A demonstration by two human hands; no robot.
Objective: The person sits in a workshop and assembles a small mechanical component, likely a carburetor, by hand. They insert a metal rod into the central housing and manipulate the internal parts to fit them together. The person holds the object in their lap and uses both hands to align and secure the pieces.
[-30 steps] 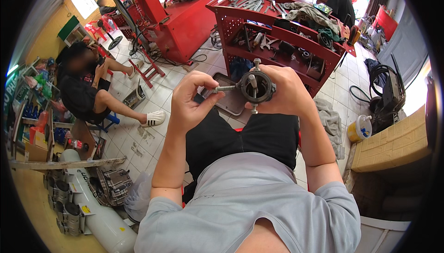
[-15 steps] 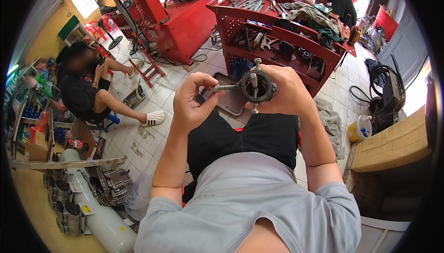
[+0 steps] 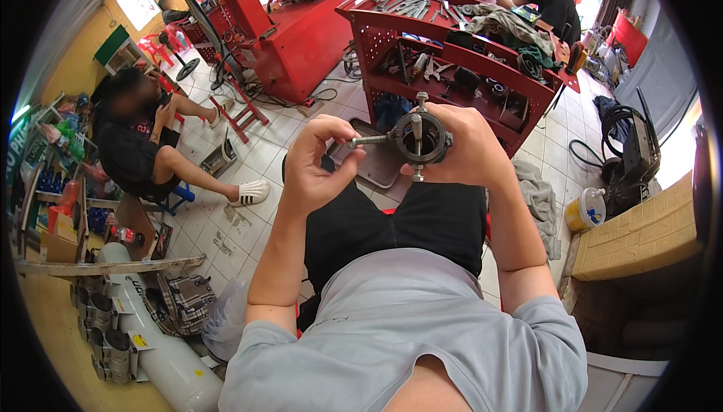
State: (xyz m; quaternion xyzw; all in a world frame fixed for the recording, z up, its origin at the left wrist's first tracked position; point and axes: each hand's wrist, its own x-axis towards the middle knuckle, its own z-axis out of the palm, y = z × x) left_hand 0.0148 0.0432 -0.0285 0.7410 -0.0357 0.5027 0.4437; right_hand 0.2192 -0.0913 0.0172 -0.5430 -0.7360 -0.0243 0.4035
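My right hand (image 3: 468, 144) is closed around a dark metal ring (image 3: 420, 139) with several bolts standing out from it. The ring is held up above my lap, and its hole faces me. One long bolt (image 3: 370, 141) sticks out of the ring toward my left hand (image 3: 320, 160). Its head lies by the index fingertip of that hand, while the thumb is spread a little below it. Other bolts point up and down from the ring. My right palm and some fingers are hidden behind the ring.
A red tool cart (image 3: 452, 50) with wrenches and rags stands ahead. Beneath my hands a grey tray (image 3: 384, 175) lies on the tiled floor. A person (image 3: 143, 133) sits at the left, another (image 3: 553, 9) is at the far right. A yellow-white bucket (image 3: 586, 210) stands right.
My left thumb has come away from the bolt head, leaving a gap between thumb and index finger. The ring has shifted slightly to the right in my right hand.
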